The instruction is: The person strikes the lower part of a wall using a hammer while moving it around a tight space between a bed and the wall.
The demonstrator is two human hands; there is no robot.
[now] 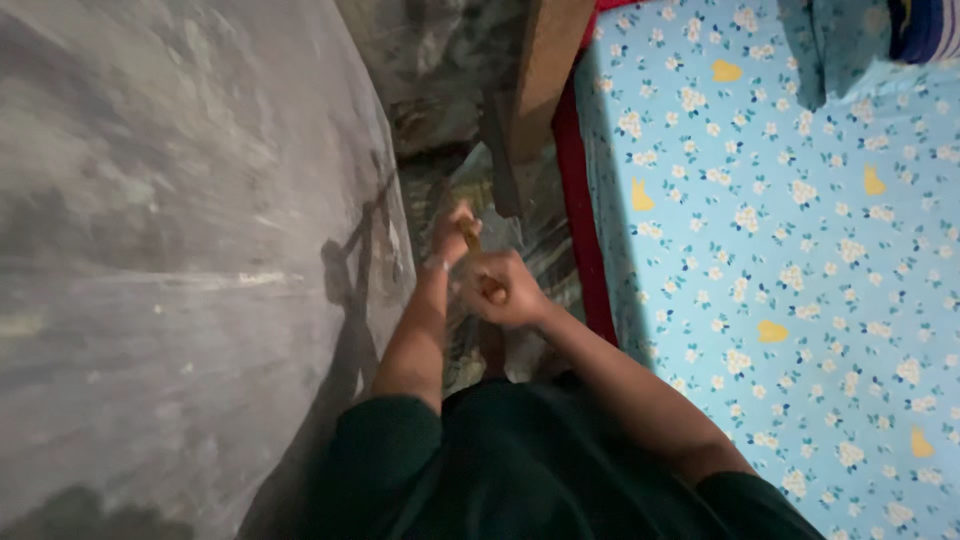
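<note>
Both hands grip a thin brownish stick-like handle [471, 240] that runs down into the narrow gap between a grey wall and a bed. My left hand [452, 232] is closed on it farther along. Closer to my body, my right hand [500, 290] is closed around the same handle. The handle's lower end is hidden in the dark gap. Dark green sleeves cover my upper arms.
A rough grey concrete wall [180, 260] fills the left. On the right lies a mattress with a light blue flowered sheet [780, 260] and a red edge [580, 220]. A wooden post [545, 70] stands at the gap's far end, above crumpled clear plastic [540, 240].
</note>
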